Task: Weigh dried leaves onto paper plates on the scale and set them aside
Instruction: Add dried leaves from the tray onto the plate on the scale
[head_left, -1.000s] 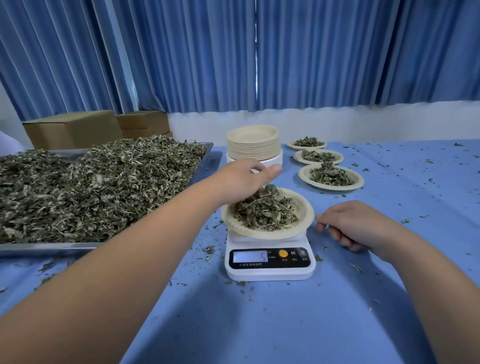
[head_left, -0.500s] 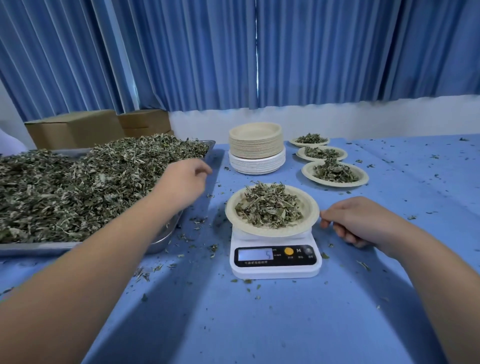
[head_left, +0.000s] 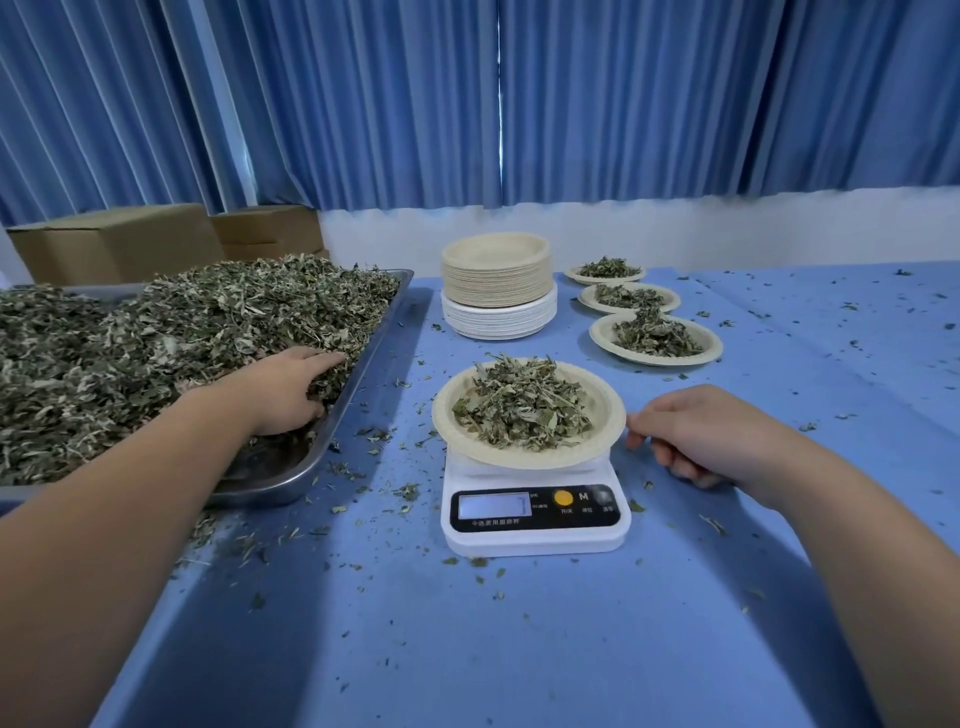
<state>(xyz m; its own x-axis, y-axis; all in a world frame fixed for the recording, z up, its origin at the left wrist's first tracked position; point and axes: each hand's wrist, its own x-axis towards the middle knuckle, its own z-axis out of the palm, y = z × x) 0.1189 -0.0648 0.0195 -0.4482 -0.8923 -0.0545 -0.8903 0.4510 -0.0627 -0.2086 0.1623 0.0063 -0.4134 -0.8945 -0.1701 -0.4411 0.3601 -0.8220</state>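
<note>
A white digital scale (head_left: 535, 530) stands at the table's middle. It carries a paper plate (head_left: 608, 410) heaped with dried leaves (head_left: 522, 410). To the left, a metal tray (head_left: 291, 478) holds a large pile of dried leaves (head_left: 156, 338). My left hand (head_left: 283, 389) is dug into that pile near the tray's right rim, with fingers and thumb closing round a clump and its fingertips buried. My right hand (head_left: 711, 431) rests on the table just right of the scale. Its fingers are loosely curled and hold nothing, with the fingertips close to the plate's rim.
A stack of unused paper plates (head_left: 497, 286) stands behind the scale. Three filled plates (head_left: 655, 338) lie in a row at the back right. Cardboard boxes (head_left: 119, 244) sit behind the tray. Leaf crumbs dot the blue tablecloth (head_left: 467, 649).
My left hand left the plate on the scale, swung left to the tray and sank into the leaf pile. My right hand stayed beside the scale.
</note>
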